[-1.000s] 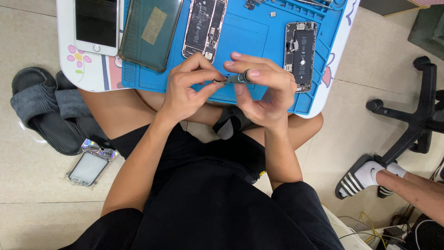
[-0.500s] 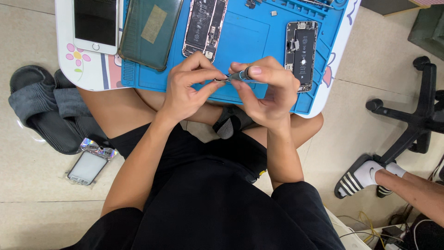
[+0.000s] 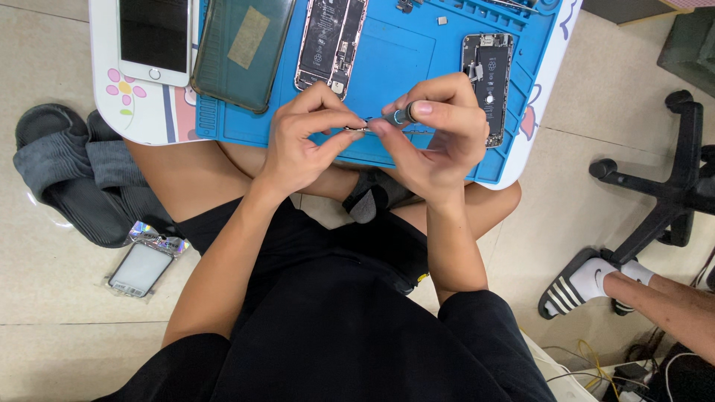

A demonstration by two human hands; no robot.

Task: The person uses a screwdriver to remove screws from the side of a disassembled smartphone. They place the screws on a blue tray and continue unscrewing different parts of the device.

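My left hand (image 3: 305, 138) and my right hand (image 3: 436, 138) meet over the front edge of a blue work mat (image 3: 395, 59). The right fingers grip a small screwdriver (image 3: 402, 115) with a grey-blue handle. The left fingertips pinch a thin metal piece (image 3: 357, 129) at the screwdriver's tip; what it is I cannot tell. An opened phone body (image 3: 488, 74) lies just behind my right hand. Another opened phone (image 3: 328, 41) lies behind my left hand.
A white phone (image 3: 155, 37) and a dark green case (image 3: 242, 48) lie at the table's left. Grey slippers (image 3: 63, 175) and a packaged screen (image 3: 141, 268) are on the floor left. Another person's sandalled foot (image 3: 588, 286) and a chair base (image 3: 670, 186) are at right.
Both hands have shifted slightly; the screwdriver has tilted more upright in my right fingers. The left pinch stays at its tip.
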